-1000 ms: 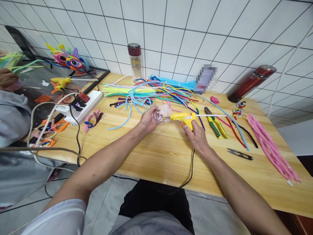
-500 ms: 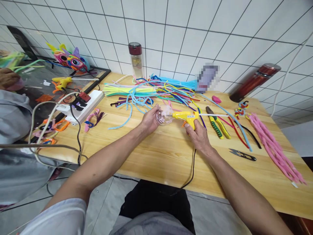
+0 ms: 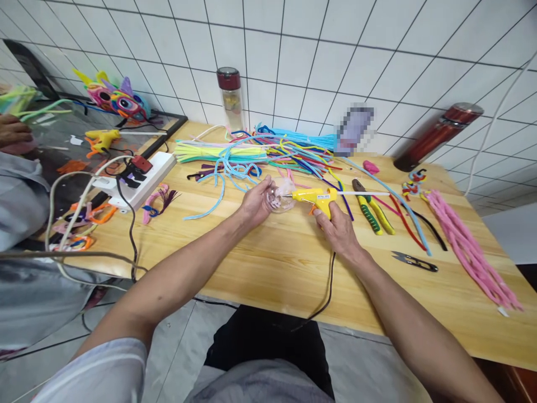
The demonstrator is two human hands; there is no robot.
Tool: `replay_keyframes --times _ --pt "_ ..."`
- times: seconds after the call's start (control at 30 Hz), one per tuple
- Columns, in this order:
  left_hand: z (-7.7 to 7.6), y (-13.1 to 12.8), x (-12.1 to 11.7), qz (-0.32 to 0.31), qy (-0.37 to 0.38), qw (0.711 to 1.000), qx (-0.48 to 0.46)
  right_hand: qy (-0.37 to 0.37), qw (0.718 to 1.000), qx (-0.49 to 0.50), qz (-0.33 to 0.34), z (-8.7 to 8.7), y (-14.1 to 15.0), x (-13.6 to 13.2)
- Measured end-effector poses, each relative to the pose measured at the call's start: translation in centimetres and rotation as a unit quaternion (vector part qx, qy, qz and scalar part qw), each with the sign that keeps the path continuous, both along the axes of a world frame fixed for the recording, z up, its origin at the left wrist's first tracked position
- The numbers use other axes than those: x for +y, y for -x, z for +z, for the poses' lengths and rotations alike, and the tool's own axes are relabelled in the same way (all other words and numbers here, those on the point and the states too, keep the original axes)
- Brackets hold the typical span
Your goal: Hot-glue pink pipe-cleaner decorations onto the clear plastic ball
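Note:
My left hand (image 3: 257, 202) is closed round the side of a clear, rounded plastic piece (image 3: 280, 205) with pale pink fluffy material in and behind it. A yellow glue gun (image 3: 315, 197) is in my right hand (image 3: 338, 225), fingers wrapped about its handle. Its metal nozzle points left and reaches the clear piece; whether it touches the surface I cannot tell. A white glue stick (image 3: 361, 193) juts from the gun's rear, and a black cord (image 3: 332, 280) hangs from its handle.
Pipe cleaners (image 3: 226, 152) lie behind my hands. Pliers (image 3: 371, 210), thread snips (image 3: 415, 261) and pink pipe cleaners (image 3: 470, 249) are to the right, with a red thermos (image 3: 440, 137) behind. A power strip (image 3: 145, 182) with cables stands left, near a co-worker's hand (image 3: 14, 133).
The view shifts slightly. The glue gun's nozzle stays at the clear piece, which turns a little in my left hand; both hands keep their hold.

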State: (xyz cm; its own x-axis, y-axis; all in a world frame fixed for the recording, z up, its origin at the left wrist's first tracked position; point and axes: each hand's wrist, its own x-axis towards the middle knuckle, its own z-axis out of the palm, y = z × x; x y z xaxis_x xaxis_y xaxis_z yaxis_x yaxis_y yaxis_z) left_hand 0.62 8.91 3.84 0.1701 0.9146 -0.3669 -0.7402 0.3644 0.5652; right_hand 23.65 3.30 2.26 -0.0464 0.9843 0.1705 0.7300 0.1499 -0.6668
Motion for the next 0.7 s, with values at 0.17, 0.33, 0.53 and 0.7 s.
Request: replay_keyframes --times 0.17,0.33,0.53,0.7 --pt "-0.02 0.05 0.06 0.004 0.002 1.000 0.001 -0.002 1.000 -0.011 -0.006 0.01 -0.29 0.01" --pt "0.00 0.01 0.01 -0.004 0.000 1.000 0.011 -0.001 1.000 0.012 0.008 0.12 -0.09 -0.04" --pt "0.12 0.01 0.06 0.008 0.006 1.000 0.015 0.005 1.000 -0.019 -0.007 -0.06 -0.23 0.01" --pt "0.12 0.04 0.09 0.000 0.004 1.000 0.013 -0.004 1.000 -0.008 -0.003 -0.01 -0.25 -0.01"
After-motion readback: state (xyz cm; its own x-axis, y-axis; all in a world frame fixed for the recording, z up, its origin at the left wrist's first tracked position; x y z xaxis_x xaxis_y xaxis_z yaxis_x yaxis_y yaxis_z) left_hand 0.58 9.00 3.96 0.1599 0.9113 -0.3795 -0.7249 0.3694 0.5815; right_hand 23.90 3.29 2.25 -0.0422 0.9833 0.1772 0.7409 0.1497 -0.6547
